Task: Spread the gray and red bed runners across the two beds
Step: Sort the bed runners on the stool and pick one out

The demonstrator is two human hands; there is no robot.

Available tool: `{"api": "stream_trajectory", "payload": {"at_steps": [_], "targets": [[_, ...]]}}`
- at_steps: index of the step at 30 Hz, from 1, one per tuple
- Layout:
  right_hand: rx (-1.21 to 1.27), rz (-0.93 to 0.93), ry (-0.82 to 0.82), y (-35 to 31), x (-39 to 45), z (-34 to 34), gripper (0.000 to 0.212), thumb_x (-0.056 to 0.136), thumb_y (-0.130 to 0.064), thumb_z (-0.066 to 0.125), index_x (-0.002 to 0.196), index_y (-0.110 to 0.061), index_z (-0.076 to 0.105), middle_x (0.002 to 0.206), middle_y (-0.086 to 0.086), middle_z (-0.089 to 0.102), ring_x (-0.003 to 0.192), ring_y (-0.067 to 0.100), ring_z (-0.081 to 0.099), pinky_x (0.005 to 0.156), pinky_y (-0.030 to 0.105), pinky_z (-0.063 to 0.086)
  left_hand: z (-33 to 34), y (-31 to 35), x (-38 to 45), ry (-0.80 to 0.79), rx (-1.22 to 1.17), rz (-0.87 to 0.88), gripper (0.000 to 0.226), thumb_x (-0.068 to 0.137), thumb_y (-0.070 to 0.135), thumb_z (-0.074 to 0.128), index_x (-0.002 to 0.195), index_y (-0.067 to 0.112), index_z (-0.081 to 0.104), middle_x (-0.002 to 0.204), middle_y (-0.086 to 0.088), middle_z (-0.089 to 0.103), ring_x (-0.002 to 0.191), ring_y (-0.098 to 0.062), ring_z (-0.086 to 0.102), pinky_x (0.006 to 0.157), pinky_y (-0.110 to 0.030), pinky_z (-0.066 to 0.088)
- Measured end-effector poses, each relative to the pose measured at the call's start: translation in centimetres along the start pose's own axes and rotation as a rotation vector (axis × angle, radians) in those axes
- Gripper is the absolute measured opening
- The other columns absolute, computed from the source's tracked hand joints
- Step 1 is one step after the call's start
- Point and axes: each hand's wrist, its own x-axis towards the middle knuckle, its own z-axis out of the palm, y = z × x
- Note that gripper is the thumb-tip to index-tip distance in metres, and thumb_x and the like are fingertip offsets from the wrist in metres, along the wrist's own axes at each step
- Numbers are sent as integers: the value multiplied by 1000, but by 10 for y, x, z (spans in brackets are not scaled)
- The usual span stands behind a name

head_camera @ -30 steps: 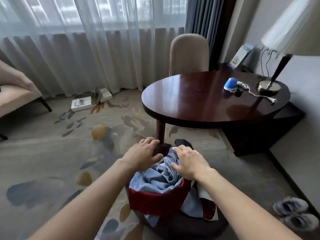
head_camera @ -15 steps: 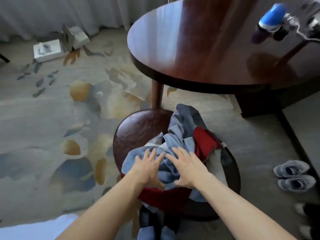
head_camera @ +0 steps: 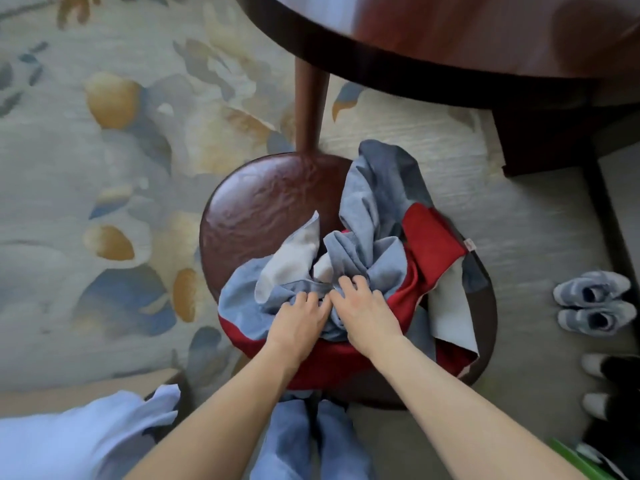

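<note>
A crumpled pile of gray and red bed runners (head_camera: 377, 216) lies on a round dark wooden stool (head_camera: 263, 206), filling its right and near half. Red bands show at the near edge and on the right. My left hand (head_camera: 299, 318) and my right hand (head_camera: 363, 306) sit side by side on top of the pile, with their fingers curled into the gray cloth in the middle. The beds themselves are out of view, apart from a white sheet (head_camera: 62, 441) at the bottom left.
A big round wooden table (head_camera: 450, 39) overhangs the stool at the top right, its leg (head_camera: 310, 109) standing just behind the stool. A pair of gray shoes (head_camera: 595, 306) lies on the carpet to the right. Patterned carpet spreads to the left.
The camera has tipped down and closer over the stool. Both hands have come together on the pile and their fingers have closed into the gray cloth.
</note>
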Motion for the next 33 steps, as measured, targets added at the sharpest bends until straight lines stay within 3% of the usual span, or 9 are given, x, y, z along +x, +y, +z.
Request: {"api": "stream_trajectory", "payload": {"at_steps": [4, 8, 19, 28, 33], "targets": [[89, -4, 22, -1, -4, -10, 22, 94, -6, 44, 114, -12, 50, 118, 7, 46, 110, 26, 44, 69, 33, 51, -15, -7, -6, 47, -23, 8, 47, 97, 11, 45, 141, 21, 33, 114, -8, 53, 105, -25, 53, 64, -32, 36], [125, -15, 32, 3, -13, -34, 23, 94, -7, 47, 115, -15, 50, 113, 5, 49, 109, 25, 47, 68, 34, 49, -44, -12, -21, 93, -43, 6, 32, 96, 10, 44, 126, 20, 42, 108, -6, 52, 101, -25, 53, 59, -32, 35], [117, -63, 190, -30, -35, -144, 22, 91, -5, 46, 109, -16, 53, 110, 6, 53, 105, 25, 50, 63, 32, 41, -139, -45, -93, 272, -83, -79, 32, 96, 12, 44, 126, 22, 43, 114, -5, 52, 104, -24, 51, 60, -32, 41], [69, -148, 257, -89, -59, -191, 29, 88, -7, 52, 115, -17, 52, 115, 5, 51, 108, 23, 48, 65, 31, 38, -163, -79, -159, 367, -63, -141, 30, 94, 11, 44, 122, 20, 50, 121, -4, 54, 113, -23, 53, 63, -30, 35], [35, -205, 305, -116, -62, -221, 27, 88, -4, 51, 113, -14, 52, 112, 8, 52, 105, 26, 49, 72, 34, 43, -176, -96, -195, 424, -85, -209, 31, 93, 11, 45, 122, 21, 49, 119, -2, 54, 112, -21, 52, 64, -32, 43]]}}
